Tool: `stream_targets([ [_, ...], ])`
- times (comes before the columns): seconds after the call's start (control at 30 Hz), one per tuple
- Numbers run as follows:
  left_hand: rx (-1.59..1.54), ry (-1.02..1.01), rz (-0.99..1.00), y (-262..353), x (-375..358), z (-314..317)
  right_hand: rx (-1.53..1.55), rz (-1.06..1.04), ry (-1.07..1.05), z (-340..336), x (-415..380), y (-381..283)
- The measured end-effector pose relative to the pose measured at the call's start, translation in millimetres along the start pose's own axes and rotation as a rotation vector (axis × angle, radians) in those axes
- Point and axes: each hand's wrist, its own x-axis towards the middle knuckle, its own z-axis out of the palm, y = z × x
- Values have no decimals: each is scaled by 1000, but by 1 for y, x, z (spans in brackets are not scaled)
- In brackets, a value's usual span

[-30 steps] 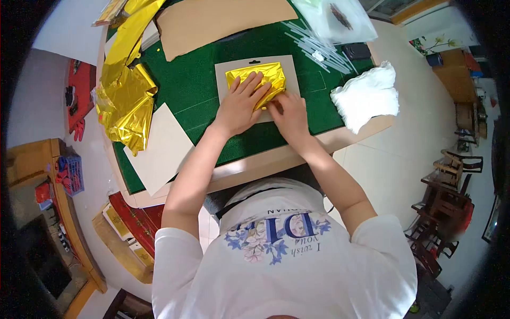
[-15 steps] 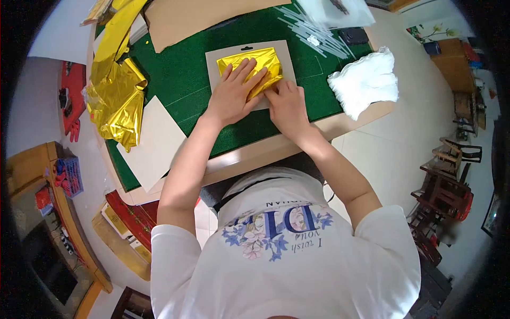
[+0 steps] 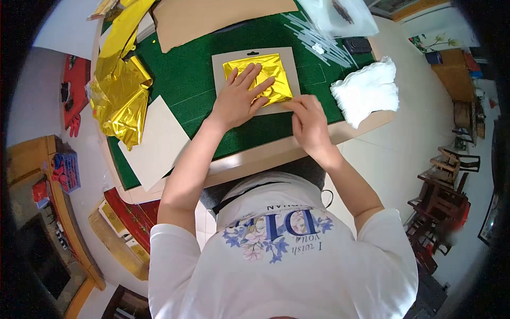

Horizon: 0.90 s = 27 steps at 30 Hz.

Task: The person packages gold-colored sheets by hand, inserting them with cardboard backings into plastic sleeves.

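Note:
A crinkled square of gold foil [image 3: 278, 80] lies on a grey-beige card [image 3: 219, 69] with a small hanging hole at its top edge. My left hand [image 3: 239, 101] rests on the foil with its fingers spread, pressing it flat. At the foil's lower right corner is my right hand [image 3: 311, 125], its fingers bent and the fingertips closed at the corner. The exact grip there is partly hidden by the fingers. The foil reaches most of the way across the card, leaving a border of card around it.
A larger heap of gold foil [image 3: 125, 95] lies at the table's left, beside a plain card [image 3: 154, 143]. Brown cardboard [image 3: 218, 21] is at the back. Clear sticks [image 3: 316, 40], a black object [image 3: 357, 45] and a white cloth-like bundle [image 3: 366, 91] lie to the right on the green-topped table.
My right hand has moved right, away from my left hand, to the foil's lower right corner. The foil's right side now looks flatter and more spread out. My left hand stays on it.

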Motion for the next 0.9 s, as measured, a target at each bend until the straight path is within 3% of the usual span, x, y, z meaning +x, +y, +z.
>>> stream_targets([
  [0.13, 13, -21, 0, 1, 0, 0, -95, -157, 100, 3, 9, 5],
  [0.2, 20, -23, -4, 0, 0, -1, -265, -130, -103, 13, 4, 14],
  [0.33, 11, -19, 9, 0, -1, -1, -267, -133, -124, 10, 6, 17],
  [0.53, 22, -29, 29, -1, -1, -3, -49, -76, 107, 28, 50, 23],
  [0.6, 20, -33, 40, -1, 0, -3, -198, -131, 156, 33, 59, 29],
  [0.9, -32, -98, 95, -4, -1, -8, -313, -70, 134, 67, 62, 43],
])
